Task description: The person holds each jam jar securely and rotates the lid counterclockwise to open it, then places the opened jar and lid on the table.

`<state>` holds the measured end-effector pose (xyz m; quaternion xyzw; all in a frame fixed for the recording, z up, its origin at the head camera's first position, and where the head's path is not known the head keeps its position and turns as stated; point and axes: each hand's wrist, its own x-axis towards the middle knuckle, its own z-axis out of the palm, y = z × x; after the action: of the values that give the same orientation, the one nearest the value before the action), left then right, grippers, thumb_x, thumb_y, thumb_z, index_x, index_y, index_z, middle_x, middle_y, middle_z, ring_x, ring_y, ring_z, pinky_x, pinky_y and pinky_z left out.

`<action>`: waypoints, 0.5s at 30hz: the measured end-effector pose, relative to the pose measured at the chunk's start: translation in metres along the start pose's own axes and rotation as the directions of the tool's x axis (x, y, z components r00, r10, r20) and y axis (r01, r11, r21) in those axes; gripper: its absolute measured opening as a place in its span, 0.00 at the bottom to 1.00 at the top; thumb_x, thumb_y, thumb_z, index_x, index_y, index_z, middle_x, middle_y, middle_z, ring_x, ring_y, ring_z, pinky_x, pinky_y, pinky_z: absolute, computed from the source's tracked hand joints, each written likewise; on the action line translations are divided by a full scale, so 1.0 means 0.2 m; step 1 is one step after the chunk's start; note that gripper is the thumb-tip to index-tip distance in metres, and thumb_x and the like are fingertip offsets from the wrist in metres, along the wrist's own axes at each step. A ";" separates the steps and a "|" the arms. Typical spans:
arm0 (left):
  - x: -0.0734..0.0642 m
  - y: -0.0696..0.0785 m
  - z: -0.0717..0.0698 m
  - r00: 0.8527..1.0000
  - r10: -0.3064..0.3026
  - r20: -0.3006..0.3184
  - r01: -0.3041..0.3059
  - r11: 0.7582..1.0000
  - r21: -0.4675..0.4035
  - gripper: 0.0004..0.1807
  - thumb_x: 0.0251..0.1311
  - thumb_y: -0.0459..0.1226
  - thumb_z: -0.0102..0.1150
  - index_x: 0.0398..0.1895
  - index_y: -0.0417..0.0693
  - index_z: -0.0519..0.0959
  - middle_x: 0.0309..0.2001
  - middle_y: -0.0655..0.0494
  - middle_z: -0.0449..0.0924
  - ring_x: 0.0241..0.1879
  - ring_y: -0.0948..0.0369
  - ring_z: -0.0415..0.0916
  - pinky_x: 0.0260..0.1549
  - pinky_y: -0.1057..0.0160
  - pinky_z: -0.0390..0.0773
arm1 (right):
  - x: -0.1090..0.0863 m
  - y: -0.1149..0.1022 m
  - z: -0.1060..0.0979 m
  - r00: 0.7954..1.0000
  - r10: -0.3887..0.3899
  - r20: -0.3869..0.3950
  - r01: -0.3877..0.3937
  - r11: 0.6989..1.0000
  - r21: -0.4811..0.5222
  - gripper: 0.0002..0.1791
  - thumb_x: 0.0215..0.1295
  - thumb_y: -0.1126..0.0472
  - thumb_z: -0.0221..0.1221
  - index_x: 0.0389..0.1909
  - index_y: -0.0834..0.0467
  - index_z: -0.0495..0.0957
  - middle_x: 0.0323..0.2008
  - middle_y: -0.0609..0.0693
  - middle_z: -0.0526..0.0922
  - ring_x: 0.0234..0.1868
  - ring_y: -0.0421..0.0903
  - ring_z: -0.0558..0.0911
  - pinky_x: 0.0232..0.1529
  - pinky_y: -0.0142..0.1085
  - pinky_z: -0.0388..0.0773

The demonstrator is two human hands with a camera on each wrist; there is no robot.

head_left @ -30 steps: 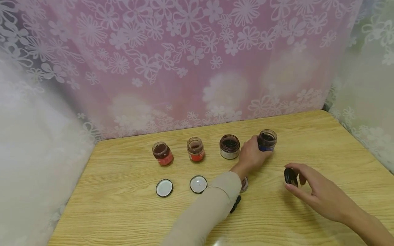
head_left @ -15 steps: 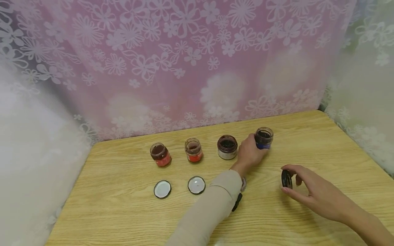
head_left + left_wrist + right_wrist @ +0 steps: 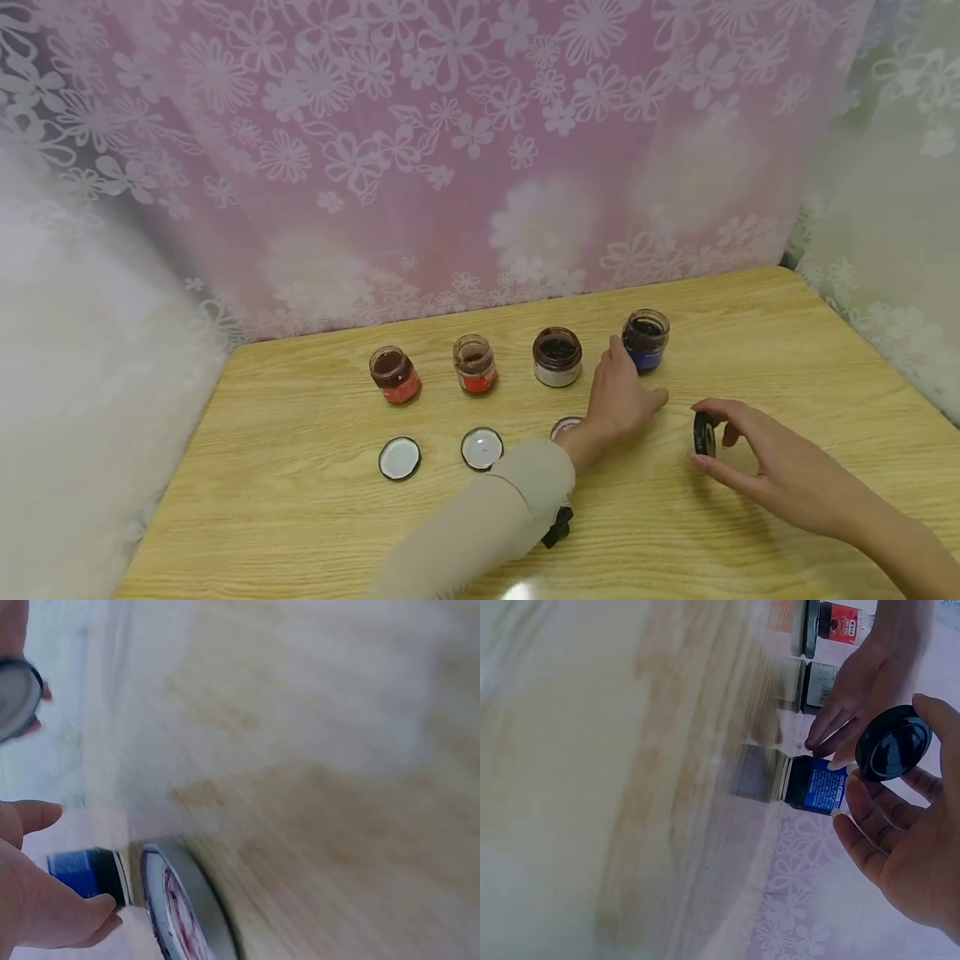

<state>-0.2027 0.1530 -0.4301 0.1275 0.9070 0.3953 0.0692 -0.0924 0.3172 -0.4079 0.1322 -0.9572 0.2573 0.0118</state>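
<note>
A glass jar with a blue label [image 3: 646, 357] stands uncapped at the right end of a row of jars, dark residue inside. My left hand [image 3: 621, 395] is just in front of it, thumb and fingers spread, its fingertips at the jar's left side; the jar also shows beyond this hand in the left wrist view. To the right, my right hand [image 3: 795, 475] pinches a black jar lid [image 3: 703, 435] on edge between thumb and fingers, above the table. The lid's glossy black top [image 3: 892, 746] faces the right wrist camera.
Left of the blue jar stand three more open jars: one white-labelled [image 3: 557, 358], one red-labelled [image 3: 476, 367], one pinkish-red [image 3: 396, 377]. Upturned lids lie before them: a left one [image 3: 400, 458], a middle one [image 3: 482, 449] and a stained one [image 3: 196, 907] partly behind my left forearm.
My left hand has let go of the blue-labelled jar and drawn back slightly towards me, uncovering its label. My right hand still holds the lid in about the same place, turned a little.
</note>
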 end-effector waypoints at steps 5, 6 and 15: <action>-0.12 -0.05 -0.10 0.981 0.183 0.070 -0.192 0.970 0.148 0.41 0.60 0.46 0.60 0.73 0.45 0.55 0.65 0.54 0.64 0.63 0.61 0.64 0.57 0.65 0.66 | 0.01 0.01 -0.01 1.000 -0.010 -0.020 0.009 1.000 -0.009 0.31 0.62 0.46 0.62 0.62 0.53 0.65 0.49 0.45 0.75 0.42 0.41 0.74 0.30 0.36 0.74; -0.14 -0.06 -0.12 0.971 0.224 0.083 -0.236 0.954 0.183 0.39 0.61 0.46 0.59 0.72 0.46 0.57 0.65 0.56 0.64 0.63 0.62 0.64 0.57 0.65 0.67 | 0.01 0.02 -0.01 1.000 -0.005 -0.022 0.005 1.000 -0.008 0.31 0.62 0.46 0.63 0.62 0.54 0.65 0.49 0.46 0.75 0.42 0.41 0.74 0.31 0.37 0.74; -0.23 -0.16 -0.29 0.883 0.442 0.157 -0.457 0.736 0.499 0.30 0.62 0.50 0.55 0.67 0.54 0.66 0.61 0.61 0.69 0.57 0.65 0.69 0.49 0.66 0.73 | 0.02 0.05 0.00 0.999 -0.028 -0.020 0.030 0.991 0.134 0.32 0.60 0.52 0.65 0.63 0.51 0.62 0.52 0.47 0.73 0.45 0.38 0.76 0.36 0.38 0.77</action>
<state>-0.1780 0.0781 -0.4141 0.3618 0.9206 0.1372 -0.0530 -0.0988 0.3242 -0.4128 0.1442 -0.9356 0.3220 0.0151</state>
